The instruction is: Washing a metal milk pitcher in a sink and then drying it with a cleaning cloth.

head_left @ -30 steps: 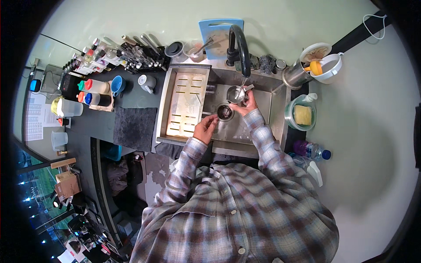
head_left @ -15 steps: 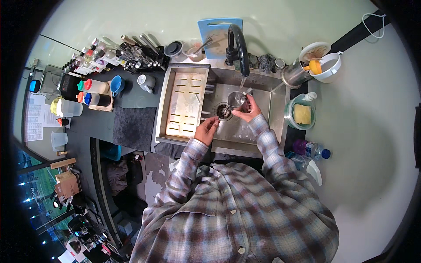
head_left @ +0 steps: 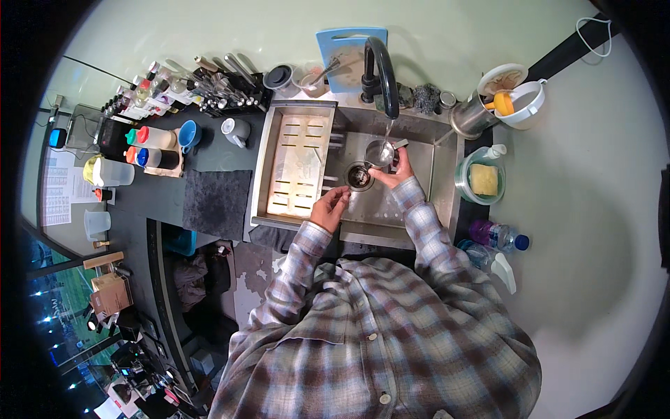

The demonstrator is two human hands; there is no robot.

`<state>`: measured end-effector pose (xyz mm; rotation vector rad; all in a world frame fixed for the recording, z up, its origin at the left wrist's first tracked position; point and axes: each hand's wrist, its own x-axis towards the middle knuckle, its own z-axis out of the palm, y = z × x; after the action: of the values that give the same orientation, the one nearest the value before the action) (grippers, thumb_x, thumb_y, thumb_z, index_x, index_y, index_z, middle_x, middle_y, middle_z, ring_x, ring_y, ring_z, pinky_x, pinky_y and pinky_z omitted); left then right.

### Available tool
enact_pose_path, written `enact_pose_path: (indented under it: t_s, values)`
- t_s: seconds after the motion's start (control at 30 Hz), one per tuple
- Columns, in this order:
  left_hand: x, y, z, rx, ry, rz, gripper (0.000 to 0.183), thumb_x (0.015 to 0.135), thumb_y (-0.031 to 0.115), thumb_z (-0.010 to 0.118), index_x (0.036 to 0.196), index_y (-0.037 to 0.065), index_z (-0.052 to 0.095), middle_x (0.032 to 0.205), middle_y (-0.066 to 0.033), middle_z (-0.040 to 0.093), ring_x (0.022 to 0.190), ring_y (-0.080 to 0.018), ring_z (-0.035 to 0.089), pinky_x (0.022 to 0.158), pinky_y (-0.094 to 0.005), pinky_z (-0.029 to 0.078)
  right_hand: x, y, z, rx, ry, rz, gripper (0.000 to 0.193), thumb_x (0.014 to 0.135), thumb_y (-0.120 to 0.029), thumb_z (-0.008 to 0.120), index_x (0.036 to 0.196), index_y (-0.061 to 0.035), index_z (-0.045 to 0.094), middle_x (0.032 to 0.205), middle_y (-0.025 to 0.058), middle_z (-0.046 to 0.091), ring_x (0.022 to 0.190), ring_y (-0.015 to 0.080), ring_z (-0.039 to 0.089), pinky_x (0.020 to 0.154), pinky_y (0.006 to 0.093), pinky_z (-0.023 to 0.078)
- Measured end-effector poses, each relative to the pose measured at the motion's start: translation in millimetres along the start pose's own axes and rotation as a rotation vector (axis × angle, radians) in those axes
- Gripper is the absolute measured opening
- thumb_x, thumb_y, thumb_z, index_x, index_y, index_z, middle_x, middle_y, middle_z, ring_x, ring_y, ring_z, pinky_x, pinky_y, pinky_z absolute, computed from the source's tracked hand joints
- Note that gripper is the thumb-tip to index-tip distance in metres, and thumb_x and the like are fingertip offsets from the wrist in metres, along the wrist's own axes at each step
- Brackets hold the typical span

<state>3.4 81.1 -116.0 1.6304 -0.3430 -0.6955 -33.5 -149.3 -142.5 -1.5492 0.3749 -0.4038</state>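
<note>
My right hand [head_left: 396, 172] is closed around a small shiny metal cup [head_left: 381, 152] with a short handle, held over the sink [head_left: 419, 216]. From the black tap [head_left: 380, 70] a thin stream of water runs down into the cup. My left hand [head_left: 329, 208] is to the left of the cup, near the round drain [head_left: 359, 177]. Its thumb and fingertips are pinched together; anything between them is too small to make out.
A slotted drip tray [head_left: 299, 167] covers the sink's left part. To the right stand a tub with a yellow sponge [head_left: 483, 179], bottles [head_left: 499, 236] and a metal canister [head_left: 469, 119]. A dark cloth [head_left: 216, 204], a grey mug [head_left: 235, 131] and squeeze bottles [head_left: 157, 138] occupy the left counter.
The cup in my right hand has risen slightly toward the tap, and its opening shows brighter. My left hand has stayed nearly in place.
</note>
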Motion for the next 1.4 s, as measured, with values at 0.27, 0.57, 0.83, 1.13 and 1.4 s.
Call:
enact_pose_path:
  t_s: [0.27, 0.57, 0.83, 1.13, 1.4]
  values:
    - [3, 2, 2, 0.001, -0.035, -0.045, 0.035, 0.098, 0.016, 0.057, 0.126, -0.005, 0.054, 0.11, -0.0104, 0.067, 0.103, -0.014, 0.062, 0.09, -0.0255, 0.049, -2, 8, -21, 0.025, -0.071, 0.001, 0.083, 0.069, -0.001, 0.084, 0.136, -0.0066, 0.036, 0.119, 0.0071, 0.057, 0.105, 0.0164, 0.06, 0.093, 0.0319, 0.051]
    - [17, -11, 0, -0.05, -0.111, 0.057, 0.034, 0.098, 0.018, 0.057, 0.125, -0.003, 0.056, 0.109, -0.0116, 0.069, 0.099, -0.0129, 0.063, 0.087, -0.025, 0.049, -72, -69, -86, -0.74, -0.123, -0.095, 0.077, 0.061, -0.011, 0.083, 0.131, -0.0145, 0.049, 0.128, 0.017, 0.046, 0.12, 0.0392, 0.048, 0.099, 0.0431, 0.044]
    - [26, 1, 2, -0.073, -0.196, 0.082, 0.032, 0.098, 0.016, 0.057, 0.123, -0.004, 0.057, 0.108, -0.0111, 0.069, 0.1, -0.0124, 0.063, 0.088, -0.0243, 0.048, -106, -74, -80, -1.646, -0.244, 0.232, 0.04, 0.086, -0.016, 0.054, 0.121, -0.0334, 0.064, 0.135, 0.0148, 0.044, 0.114, 0.0322, 0.046, 0.089, 0.0418, 0.04]
    - [18, -1, -28, -0.102, -0.135, 0.046, 0.033, 0.098, 0.016, 0.057, 0.124, -0.005, 0.056, 0.109, -0.0108, 0.068, 0.098, -0.0116, 0.063, 0.088, -0.024, 0.048, -82, -86, -52, -1.45, 0.216, 0.042, 0.075, 0.061, -0.015, 0.082, 0.128, -0.0308, 0.053, 0.131, 0.0154, 0.042, 0.112, 0.0359, 0.046, 0.095, 0.0472, 0.038]
    - [10, 4, -40, -0.026, -0.127, 0.085, 0.036, 0.1, 0.019, 0.055, 0.127, -0.005, 0.054, 0.112, -0.0115, 0.066, 0.1, -0.014, 0.062, 0.089, -0.0274, 0.049, -16, 16, -17, -0.005, 0.187, 0.225, 0.097, 0.061, -0.015, 0.09, 0.138, -0.0042, 0.033, 0.11, 0.0111, 0.059, 0.101, 0.0203, 0.058, 0.086, 0.0359, 0.049]
